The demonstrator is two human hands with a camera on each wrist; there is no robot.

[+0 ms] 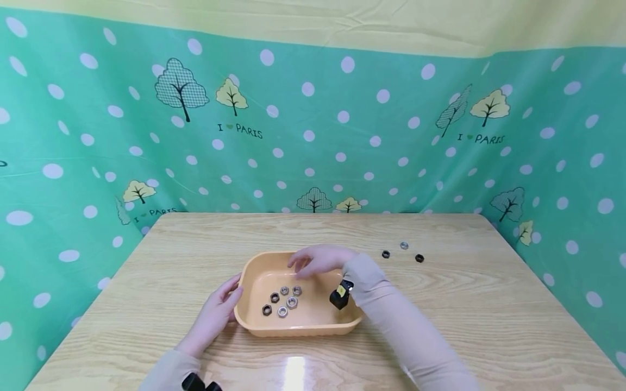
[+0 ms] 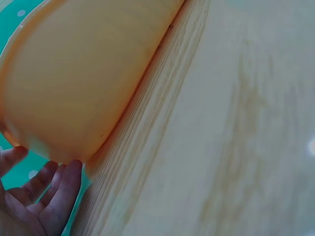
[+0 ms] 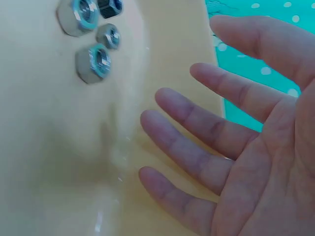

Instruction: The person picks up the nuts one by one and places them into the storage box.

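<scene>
A pale orange plastic basin (image 1: 313, 329) stands on the table. Inside, toward its left half, lie several hex nuts, silver ones such as the nut (image 1: 292, 302) and two dark ones, including a dark nut (image 1: 266, 309). My left hand (image 1: 217, 309) is at the basin's left end, its fingertips touching the outer wall in the left wrist view. Over the basin's back part hovers my right hand (image 1: 323, 259). Its fingers are spread and hold nothing in the right wrist view, where silver nuts (image 3: 93, 64) lie beyond the fingertips.
To the right of the basin, farther back on the wooden table (image 1: 455, 309), lie two dark nuts, one of them the nearer dark nut (image 1: 419, 258), and a silver nut (image 1: 404, 245). A green dotted curtain (image 1: 313, 125) hangs behind the table and along both sides.
</scene>
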